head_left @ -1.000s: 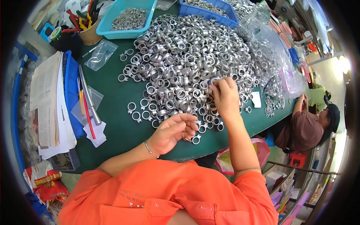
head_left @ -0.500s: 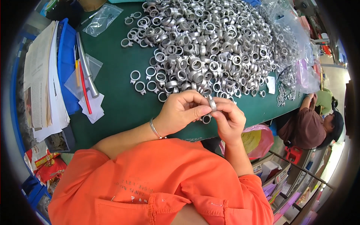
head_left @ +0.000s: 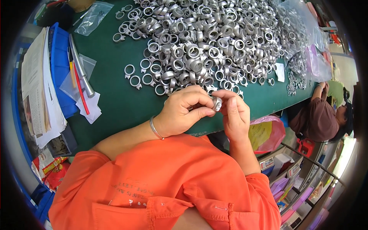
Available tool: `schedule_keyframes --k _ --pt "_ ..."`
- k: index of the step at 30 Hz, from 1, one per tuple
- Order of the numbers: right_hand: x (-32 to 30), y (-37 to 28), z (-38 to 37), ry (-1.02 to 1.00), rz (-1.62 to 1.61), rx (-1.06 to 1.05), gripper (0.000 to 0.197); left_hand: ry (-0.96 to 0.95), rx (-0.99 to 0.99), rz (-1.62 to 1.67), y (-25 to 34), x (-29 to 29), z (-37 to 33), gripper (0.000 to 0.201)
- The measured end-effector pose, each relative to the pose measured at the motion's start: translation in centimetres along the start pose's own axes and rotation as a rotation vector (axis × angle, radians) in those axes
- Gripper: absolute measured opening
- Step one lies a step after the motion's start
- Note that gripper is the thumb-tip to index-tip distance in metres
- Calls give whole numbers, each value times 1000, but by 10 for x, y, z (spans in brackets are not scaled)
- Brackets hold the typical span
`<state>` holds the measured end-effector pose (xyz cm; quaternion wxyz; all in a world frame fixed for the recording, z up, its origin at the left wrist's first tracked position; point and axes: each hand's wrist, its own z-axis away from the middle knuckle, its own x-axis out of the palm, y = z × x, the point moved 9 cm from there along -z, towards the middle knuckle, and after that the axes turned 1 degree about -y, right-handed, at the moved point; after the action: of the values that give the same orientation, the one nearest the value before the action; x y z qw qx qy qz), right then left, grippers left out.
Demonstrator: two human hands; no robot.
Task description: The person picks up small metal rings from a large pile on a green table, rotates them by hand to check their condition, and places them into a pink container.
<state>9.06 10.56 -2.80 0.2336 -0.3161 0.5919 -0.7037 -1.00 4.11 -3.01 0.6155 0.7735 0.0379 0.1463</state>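
A small silver-grey metal ring (head_left: pixel 217 104) with a lug on its side is pinched between the thumb and fingers of my left hand (head_left: pixel 186 105). Its lug faces my right hand, and my left fingers cover part of the ring. My right hand (head_left: pixel 235 113) is close beside it, thumb raised off the metal and index finger reaching over the top; whether that fingertip touches is hard to see. Just beyond both hands, a large heap of similar metal rings (head_left: pixel 214 46) spreads over the green tabletop (head_left: pixel 111 76). Several loose rings (head_left: pixel 135 81) lie at its left edge.
At the left stand a blue tray (head_left: pixel 60 73) and a stack of papers (head_left: pixel 36 84). A metal rod (head_left: pixel 79 65) and a red pen (head_left: pixel 81 88) lie beside them. Clear plastic bags (head_left: pixel 320 57) hold the far right. A pink bag (head_left: pixel 274 132) hangs below the edge, near another person (head_left: pixel 316 115).
The ring has turned so its lug side now shows. My right thumb has lifted off it, while my left hand keeps its pinch. The whole view has shifted slightly.
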Motion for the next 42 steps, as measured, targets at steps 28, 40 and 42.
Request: schedule_keyframes --k 28,40,42 --pt "-2 5 8 -51 0 -129 10 57 99 -202 13 -9 -2 13" --pt "-7 13 15 -33 -39 -85 14 65 -40 20 2 -6 1 7" --pt "-6 10 15 -19 -26 -85 15 101 -154 232 -11 -5 4 6"
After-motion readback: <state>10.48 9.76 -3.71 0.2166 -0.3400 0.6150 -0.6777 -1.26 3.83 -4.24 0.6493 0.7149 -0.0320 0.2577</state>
